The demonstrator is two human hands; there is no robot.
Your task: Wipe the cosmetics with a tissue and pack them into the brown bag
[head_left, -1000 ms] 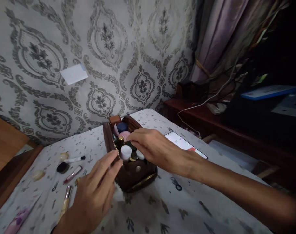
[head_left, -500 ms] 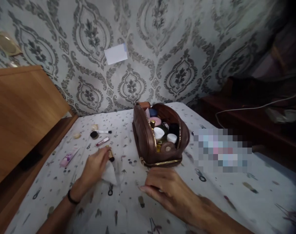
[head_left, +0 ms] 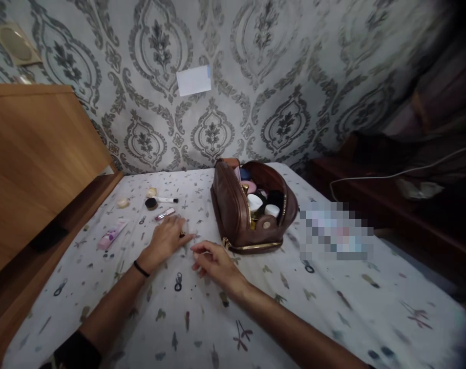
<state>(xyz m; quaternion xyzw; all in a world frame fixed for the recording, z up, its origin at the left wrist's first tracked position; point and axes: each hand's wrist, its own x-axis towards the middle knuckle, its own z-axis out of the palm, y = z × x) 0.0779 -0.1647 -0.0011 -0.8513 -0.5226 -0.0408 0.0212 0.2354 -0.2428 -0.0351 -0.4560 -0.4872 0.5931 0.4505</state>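
My left hand is low over the bedsheet, fingers spread and thumb stretched out to the right. Beneath it, mostly hidden, shows a bit of the small dark-and-gold tube. Just beyond its fingers is a lip gloss tube. My right hand hovers close by on the right, fingers loosely bent and apart, with nothing visible in them. Behind it stands a brown cosmetic bag, unzipped, holding jars with white lids and other cosmetics.
Left of my hands lie a pink-and-white cream tube, a black-lidded jar, a white brush and two small cream-coloured items. A wooden cabinet borders the left; a blurred-out item lies right of the bag.
My left hand has moved right and spread over the dark-and-gold tube. My right hand has moved left towards it. The white cloth-like piece under the left hand no longer shows.
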